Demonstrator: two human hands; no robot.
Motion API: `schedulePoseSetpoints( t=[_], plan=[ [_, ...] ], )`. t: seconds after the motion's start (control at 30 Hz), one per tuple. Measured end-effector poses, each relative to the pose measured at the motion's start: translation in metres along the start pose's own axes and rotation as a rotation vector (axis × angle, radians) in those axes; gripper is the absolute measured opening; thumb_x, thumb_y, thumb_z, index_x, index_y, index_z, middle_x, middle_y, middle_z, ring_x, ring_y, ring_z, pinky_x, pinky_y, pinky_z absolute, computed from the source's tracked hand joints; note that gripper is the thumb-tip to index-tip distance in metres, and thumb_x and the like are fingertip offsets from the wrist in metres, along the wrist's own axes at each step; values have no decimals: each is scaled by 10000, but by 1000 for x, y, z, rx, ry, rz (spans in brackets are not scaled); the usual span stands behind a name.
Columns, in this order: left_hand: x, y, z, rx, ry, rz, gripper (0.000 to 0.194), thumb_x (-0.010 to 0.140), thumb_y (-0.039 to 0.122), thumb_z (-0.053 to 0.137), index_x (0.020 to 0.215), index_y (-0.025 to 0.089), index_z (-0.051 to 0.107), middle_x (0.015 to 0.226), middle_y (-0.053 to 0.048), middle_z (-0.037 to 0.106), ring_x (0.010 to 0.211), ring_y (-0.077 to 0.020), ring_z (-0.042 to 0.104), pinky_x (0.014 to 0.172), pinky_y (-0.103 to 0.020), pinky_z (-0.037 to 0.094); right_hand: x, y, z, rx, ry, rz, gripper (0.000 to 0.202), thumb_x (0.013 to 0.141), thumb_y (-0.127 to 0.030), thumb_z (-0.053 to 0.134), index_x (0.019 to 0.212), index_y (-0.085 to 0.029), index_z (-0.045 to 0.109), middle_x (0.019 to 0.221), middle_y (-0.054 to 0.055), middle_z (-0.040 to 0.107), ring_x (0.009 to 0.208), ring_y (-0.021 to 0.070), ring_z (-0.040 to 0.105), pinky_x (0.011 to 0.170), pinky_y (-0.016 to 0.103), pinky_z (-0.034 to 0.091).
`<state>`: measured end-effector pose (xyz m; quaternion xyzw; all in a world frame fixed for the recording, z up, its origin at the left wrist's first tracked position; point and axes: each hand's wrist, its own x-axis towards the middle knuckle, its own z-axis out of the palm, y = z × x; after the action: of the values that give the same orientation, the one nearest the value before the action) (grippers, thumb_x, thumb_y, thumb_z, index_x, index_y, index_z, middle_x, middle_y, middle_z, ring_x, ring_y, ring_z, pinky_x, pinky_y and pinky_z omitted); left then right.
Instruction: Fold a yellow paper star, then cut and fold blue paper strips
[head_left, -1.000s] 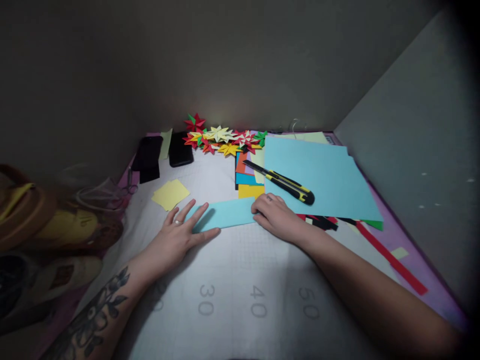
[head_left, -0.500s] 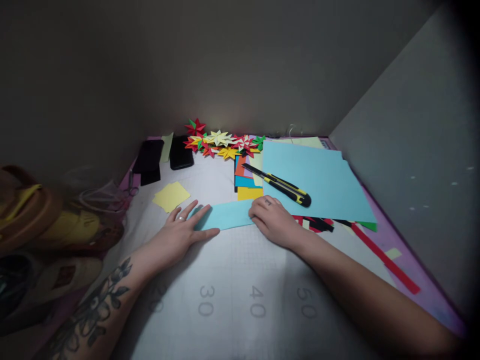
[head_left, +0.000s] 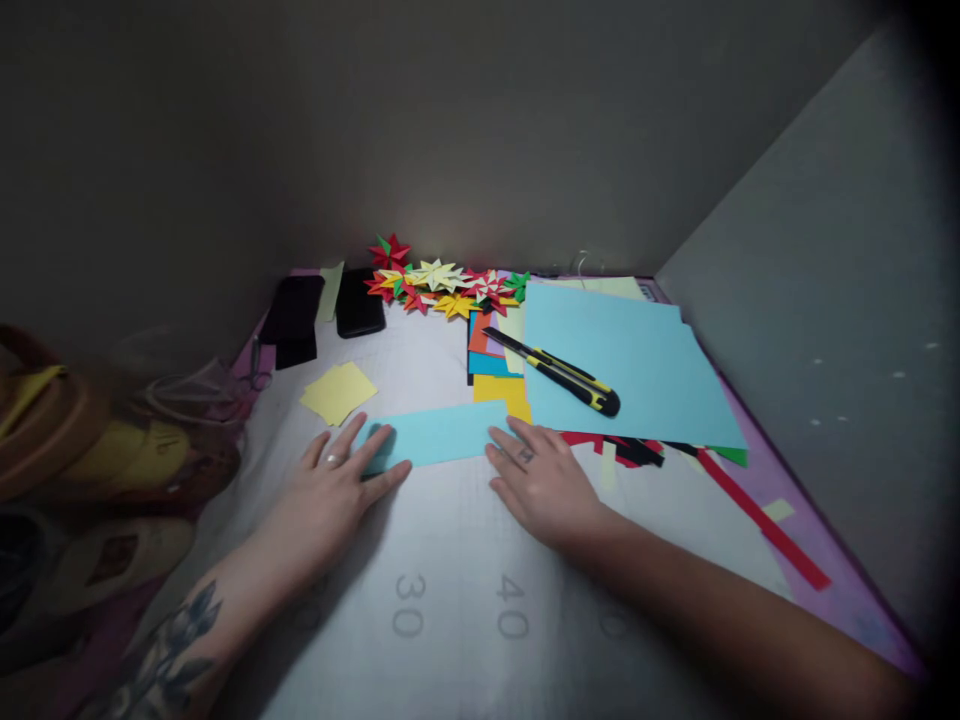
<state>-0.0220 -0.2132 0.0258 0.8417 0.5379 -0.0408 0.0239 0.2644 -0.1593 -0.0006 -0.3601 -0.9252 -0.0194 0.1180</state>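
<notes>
A light blue paper strip [head_left: 446,434] lies flat on the white gridded mat [head_left: 450,530]. My left hand [head_left: 341,485] rests on its left end, fingers spread, with a ring on one finger. At the right end, my right hand [head_left: 544,480] touches the strip's edge with its fingers apart and not wrapped round anything. A utility knife [head_left: 559,372], black and yellow, lies on large light blue sheets [head_left: 637,350] just beyond my right hand. Small yellow paper squares [head_left: 340,393] sit beyond my left hand.
Folded paper stars [head_left: 450,285] stand along the back wall. Two dark phone-like slabs, one black [head_left: 360,303], lie at the back left near scissors [head_left: 257,370]. Coloured scraps and a red strip [head_left: 772,525] are on the right. Containers [head_left: 97,440] crowd the left side.
The blue strip has shifted left and more of its right end shows. My left hand moved left with it. My right hand has gone from curled to fingers spread.
</notes>
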Motion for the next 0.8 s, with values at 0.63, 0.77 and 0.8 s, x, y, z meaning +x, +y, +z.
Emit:
schedulePoseSetpoints(
  t=[0.63, 0.77, 0.8],
  plan=[
    [-1, 50, 5, -53, 148, -102, 497, 890, 178, 320, 1381, 124, 375, 1418, -130, 416, 1313, -256, 370, 1011, -416, 383, 6, -33, -13, 215, -129, -15, 492, 909, -296, 392, 1363, -105, 411, 1436, 116, 387, 1352, 277, 270, 1103, 462, 240],
    [16, 64, 26, -101, 76, -61, 598, 884, 336, 403, 1405, 60, 306, 1434, -170, 371, 1343, -293, 302, 1026, -444, 367, 23, -51, -1, 289, -258, -34, 565, 912, -309, 364, 1412, -55, 302, 1493, 129, 263, 1392, 265, 168, 1122, 439, 210],
    [15, 63, 29, -91, 74, -61, 620, 881, 382, 410, 1401, 58, 315, 1441, -176, 353, 1347, -304, 288, 1028, -453, 363, 23, -49, 2, 294, -277, -34, 576, 912, -324, 364, 1418, -58, 290, 1498, 129, 247, 1394, 263, 161, 1124, 443, 203]
  ],
)
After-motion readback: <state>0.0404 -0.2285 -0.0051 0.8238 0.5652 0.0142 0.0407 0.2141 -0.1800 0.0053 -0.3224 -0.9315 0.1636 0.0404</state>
